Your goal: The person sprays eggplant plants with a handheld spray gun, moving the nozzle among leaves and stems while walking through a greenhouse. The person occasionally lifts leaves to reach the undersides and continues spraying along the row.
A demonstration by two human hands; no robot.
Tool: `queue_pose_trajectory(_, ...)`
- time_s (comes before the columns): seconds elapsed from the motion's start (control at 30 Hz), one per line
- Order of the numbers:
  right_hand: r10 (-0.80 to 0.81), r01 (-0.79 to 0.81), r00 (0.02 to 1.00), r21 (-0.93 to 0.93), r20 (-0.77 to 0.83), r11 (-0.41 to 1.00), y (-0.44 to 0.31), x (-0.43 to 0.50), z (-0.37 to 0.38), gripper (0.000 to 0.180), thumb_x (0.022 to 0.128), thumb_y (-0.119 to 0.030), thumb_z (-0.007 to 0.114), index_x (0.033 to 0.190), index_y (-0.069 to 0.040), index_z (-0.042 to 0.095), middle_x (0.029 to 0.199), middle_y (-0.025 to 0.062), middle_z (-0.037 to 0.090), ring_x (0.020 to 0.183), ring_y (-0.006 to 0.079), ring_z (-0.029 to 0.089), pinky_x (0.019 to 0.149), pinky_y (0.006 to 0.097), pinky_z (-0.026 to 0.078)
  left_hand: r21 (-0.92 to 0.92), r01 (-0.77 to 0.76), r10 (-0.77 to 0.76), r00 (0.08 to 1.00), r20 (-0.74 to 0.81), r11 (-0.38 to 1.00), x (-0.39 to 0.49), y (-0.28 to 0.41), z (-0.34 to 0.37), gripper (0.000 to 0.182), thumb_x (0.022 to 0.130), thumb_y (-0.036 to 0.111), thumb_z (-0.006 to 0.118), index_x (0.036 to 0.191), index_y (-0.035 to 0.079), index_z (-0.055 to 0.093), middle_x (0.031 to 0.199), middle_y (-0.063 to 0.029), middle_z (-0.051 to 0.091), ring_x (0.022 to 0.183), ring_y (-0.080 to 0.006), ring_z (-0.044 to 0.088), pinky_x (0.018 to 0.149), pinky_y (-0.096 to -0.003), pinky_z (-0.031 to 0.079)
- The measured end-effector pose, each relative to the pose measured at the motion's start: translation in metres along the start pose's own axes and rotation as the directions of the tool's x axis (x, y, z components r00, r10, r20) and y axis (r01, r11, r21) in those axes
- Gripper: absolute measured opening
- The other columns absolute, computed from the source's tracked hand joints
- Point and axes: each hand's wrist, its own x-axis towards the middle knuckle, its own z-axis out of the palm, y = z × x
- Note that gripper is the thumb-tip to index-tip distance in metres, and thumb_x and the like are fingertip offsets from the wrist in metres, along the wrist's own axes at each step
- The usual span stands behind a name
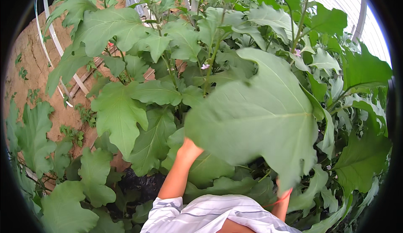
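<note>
A large lobed eggplant leaf [267,113] fills the middle right, close to the camera and slightly blurred. My left hand [190,147] reaches forward under its left edge; only the wrist and the part just beyond it show, and the fingers are hidden. My right forearm rises at the lower right with a red cord [281,199] across it, and that hand is out of view behind the leaf's lower tip. Whether either hand holds anything cannot be seen. Upright eggplant stems [211,64] with a pale purple flower [205,66] stand ahead of my left hand.
Dense eggplant foliage surrounds me on both sides. At the left are a bare earthen wall [34,66], white straps [56,40] and a wooden strip [83,82]. Dark plastic film [143,184] shows low down near my left forearm. A translucent greenhouse cover [374,28] curves over the upper right.
</note>
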Motion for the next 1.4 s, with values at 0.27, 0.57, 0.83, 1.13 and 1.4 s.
queue_pose_trajectory(0.27, -0.05, -0.058, 0.966, 0.404, 0.253, 0.913, -0.028, 0.007, 0.111, 0.03, 0.077, -0.017, 0.069, 0.1, 0.001, 0.06, 0.089, 0.01, 0.062, 0.079, 0.0238, 0.061, 0.078, 0.04, 0.052, -0.066, 0.264, -0.167, 0.765, 0.622, 0.962, -0.047, -0.039, 0.0, 0.06, 0.092, 0.041, 0.064, 0.14, 0.007, 0.05, 0.147, -0.0287, 0.039, 0.124, -0.0447, 0.051, 0.104, -0.0491, 0.042)
queue_pose_trajectory(0.57, -0.137, 0.008, 0.88, 0.276, 0.455, 0.961, -0.078, 0.018, 0.24, 0.044, 0.064, -0.009, 0.062, 0.104, 0.008, 0.056, 0.091, 0.0164, 0.062, 0.084, 0.0302, 0.064, 0.085, 0.0445, 0.053, 0.389, 0.06, 0.021, 0.98, -0.2, 0.919, 0.002, -0.084, -0.129, 0.046, 0.085, 0.019, 0.071, 0.128, 0.008, 0.06, 0.146, -0.0177, 0.046, 0.141, -0.0401, 0.034, 0.116, -0.0613, 0.018)
queue_pose_trajectory(0.83, -0.27, 0.244, 0.784, 0.122, 0.559, 0.962, -0.072, 0.047, 0.29, 0.048, 0.054, -0.005, 0.057, 0.101, 0.004, 0.061, 0.088, 0.0129, 0.066, 0.081, 0.0292, 0.065, 0.082, 0.0371, 0.048, 0.609, 0.671, -0.515, 0.73, -0.448, 0.422, -0.023, -0.154, -0.225, 0.085, 0.082, 0.035, 0.076, 0.15, 0.004, 0.033, 0.154, -0.0322, 0.022, 0.147, -0.0412, 0.019, 0.113, -0.0623, 0.016)
queue_pose_trajectory(1.13, -0.372, 0.289, 0.724, 0.235, 0.581, 0.928, -0.032, 0.076, 0.329, 0.049, 0.061, -0.007, 0.057, 0.107, 0.008, 0.056, 0.089, 0.0163, 0.061, 0.084, 0.029, 0.062, 0.081, 0.039, 0.052, 0.465, 0.814, -0.769, 0.532, -0.353, 0.35, -0.08, -0.189, -0.231, 0.086, 0.083, 0.038, 0.075, 0.15, 0.005, 0.033, 0.143, -0.0351, 0.04, 0.129, -0.0478, 0.046, 0.105, -0.0588, 0.036)
queue_pose_trajectory(1.4, -0.567, 0.536, 0.654, 0.222, 0.501, 0.814, -0.073, 0.108, 0.405, 0.054, 0.055, 0.003, 0.055, 0.109, 0.007, 0.058, 0.091, 0.0165, 0.065, 0.084, 0.0298, 0.063, 0.084, 0.0378, 0.051, 0.522, 0.775, -0.659, 0.604, -0.448, 0.355, -0.07, -0.208, -0.25, 0.083, 0.082, 0.035, 0.076, 0.149, 0.005, 0.036, 0.148, -0.0339, 0.034, 0.143, -0.0458, 0.027, 0.11, -0.0653, 0.025)
